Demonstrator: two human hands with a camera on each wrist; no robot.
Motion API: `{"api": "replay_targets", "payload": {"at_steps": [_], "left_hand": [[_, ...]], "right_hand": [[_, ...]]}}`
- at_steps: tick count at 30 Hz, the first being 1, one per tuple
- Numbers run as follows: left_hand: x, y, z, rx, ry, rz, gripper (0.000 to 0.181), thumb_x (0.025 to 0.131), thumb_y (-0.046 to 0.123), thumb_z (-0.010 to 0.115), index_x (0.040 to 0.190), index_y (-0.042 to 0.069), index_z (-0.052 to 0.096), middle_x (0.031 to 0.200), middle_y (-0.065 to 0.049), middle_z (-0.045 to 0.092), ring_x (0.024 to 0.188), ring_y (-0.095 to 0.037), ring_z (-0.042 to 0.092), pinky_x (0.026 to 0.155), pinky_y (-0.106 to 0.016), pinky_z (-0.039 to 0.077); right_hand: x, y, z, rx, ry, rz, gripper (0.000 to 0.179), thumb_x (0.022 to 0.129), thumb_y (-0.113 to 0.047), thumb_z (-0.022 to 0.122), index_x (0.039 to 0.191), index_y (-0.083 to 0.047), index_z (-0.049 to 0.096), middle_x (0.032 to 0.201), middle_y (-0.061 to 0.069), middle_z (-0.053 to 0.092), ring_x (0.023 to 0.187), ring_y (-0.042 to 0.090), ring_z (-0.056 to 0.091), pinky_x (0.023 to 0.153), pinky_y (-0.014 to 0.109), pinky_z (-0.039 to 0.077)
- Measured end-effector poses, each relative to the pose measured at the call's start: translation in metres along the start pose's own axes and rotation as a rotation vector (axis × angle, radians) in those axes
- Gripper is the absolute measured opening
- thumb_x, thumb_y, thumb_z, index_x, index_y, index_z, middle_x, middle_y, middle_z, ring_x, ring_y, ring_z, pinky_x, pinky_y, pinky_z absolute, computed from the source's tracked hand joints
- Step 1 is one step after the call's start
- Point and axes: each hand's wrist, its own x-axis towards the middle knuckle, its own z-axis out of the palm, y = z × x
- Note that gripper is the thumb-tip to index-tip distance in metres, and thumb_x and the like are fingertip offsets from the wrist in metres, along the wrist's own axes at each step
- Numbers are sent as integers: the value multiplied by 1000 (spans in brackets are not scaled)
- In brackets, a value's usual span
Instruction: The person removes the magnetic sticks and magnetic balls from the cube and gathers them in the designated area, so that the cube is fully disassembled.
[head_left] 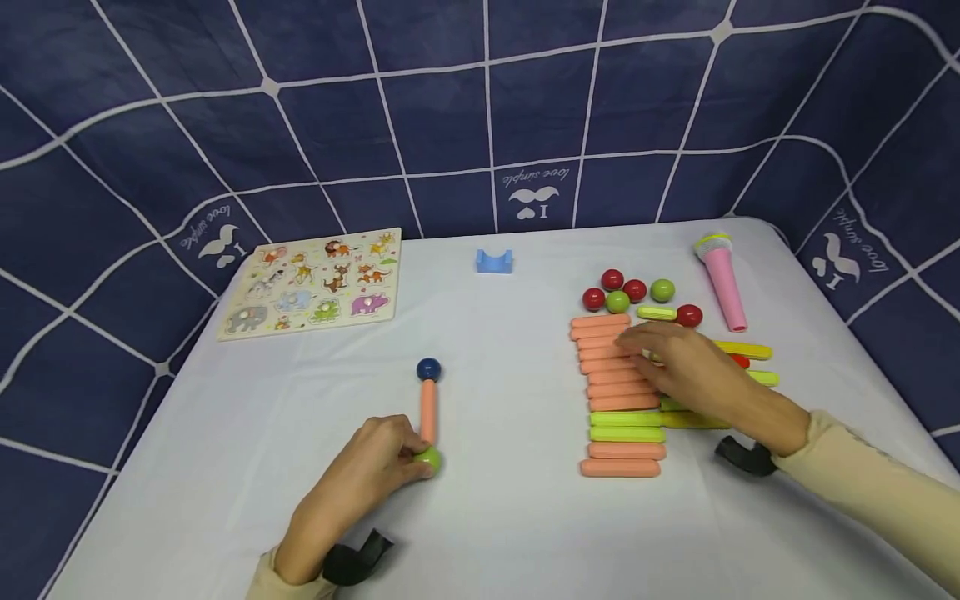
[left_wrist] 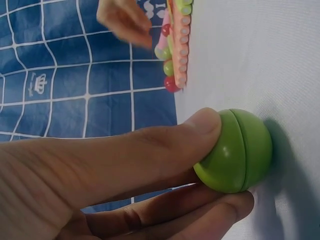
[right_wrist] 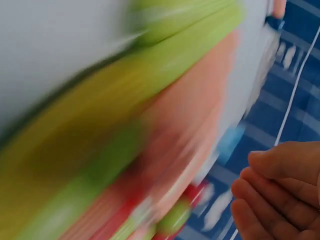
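My left hand [head_left: 380, 460] pinches a green ball [left_wrist: 232, 150] between thumb and fingers, close over the white table. The ball sits at the near end of an orange stick [head_left: 428, 412], and a dark blue ball [head_left: 428, 369] stands at its far end. My right hand [head_left: 693, 371] is over a row of orange sticks [head_left: 611, 364] and yellow-green sticks [head_left: 627, 434], partly hiding them. In the right wrist view its fingers [right_wrist: 252, 200] are loosely bent with nothing between them, and the sticks are blurred.
Red balls [head_left: 612, 279] and green balls [head_left: 662, 290] lie beyond the sticks. A pink toy microphone [head_left: 723, 283] lies at the far right, a blue cradle-shaped block [head_left: 494, 262] at the back middle. An animal puzzle board [head_left: 315, 283] lies at the back left.
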Motion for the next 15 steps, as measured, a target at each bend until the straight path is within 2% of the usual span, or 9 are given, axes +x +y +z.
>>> {"api": "replay_targets", "payload": {"at_steps": [3, 6, 10, 13, 15], "left_hand": [[0, -1, 1, -6, 1, 13, 22, 69, 3, 87, 89, -1, 78, 76, 3, 64, 69, -8, 57, 59, -20, 49], [1, -1, 3, -3, 5, 32, 20, 70, 6, 87, 88, 1, 78, 76, 3, 65, 68, -6, 57, 59, -20, 49], [3, -3, 4, -128, -30, 61, 31, 76, 18, 86, 100, 4, 73, 80, 6, 68, 71, -4, 63, 63, -21, 53], [6, -11, 3, -189, 32, 104, 39, 82, 19, 82, 116, 5, 69, 93, 5, 69, 81, -8, 65, 67, -26, 55], [10, -19, 3, -104, 111, 140, 42, 87, 15, 77, 126, 5, 65, 115, 0, 66, 102, -14, 63, 80, -32, 56]], "right_hand": [[25, -29, 16, 52, -47, -97, 32, 85, 2, 71, 116, -4, 70, 116, 8, 68, 112, 26, 61, 91, 43, 53], [41, -58, 31, 63, -98, -189, 32, 86, -2, 72, 117, -4, 70, 117, 8, 67, 111, 24, 62, 91, 39, 53], [48, -85, 44, 58, -160, -264, 32, 87, -7, 73, 119, -4, 69, 119, 8, 66, 112, 24, 62, 92, 39, 53], [46, -96, 48, 82, -197, -246, 31, 89, -11, 72, 119, -4, 69, 118, 7, 67, 111, 22, 62, 92, 39, 53], [43, -102, 50, 101, -226, -220, 32, 90, -16, 71, 120, -5, 69, 119, 6, 67, 112, 21, 63, 93, 38, 52]]}}
